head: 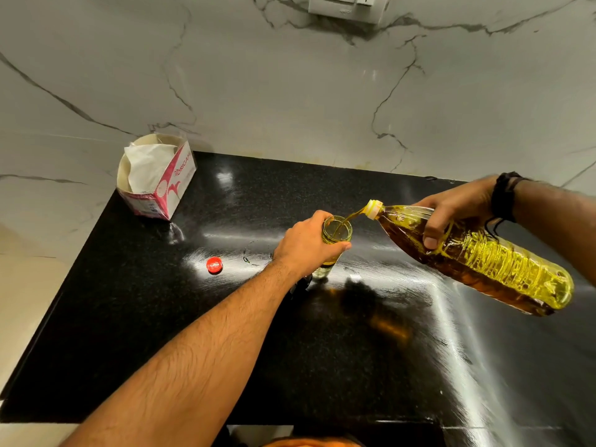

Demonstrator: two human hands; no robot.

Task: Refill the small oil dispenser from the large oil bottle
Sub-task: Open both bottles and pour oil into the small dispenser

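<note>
The small glass oil dispenser (337, 232) stands upright on the black counter (161, 333), its mouth uncovered. My left hand (306, 245) grips its upper part from the left, hiding much of its body. The large clear plastic oil bottle (483, 259), holding yellow oil, is tilted nearly flat with its neck down-left. My right hand (458, 211) grips it near the shoulder. A thin stream of oil runs from the bottle's mouth into the dispenser's opening. A red bottle cap (214, 264) lies on the counter left of my left hand.
A pink and white tissue box (161, 182) sits at the counter's back left corner. A small dark object (301, 283) lies partly hidden under my left wrist. The marble wall rises behind, with a switch plate (348, 8) at the top.
</note>
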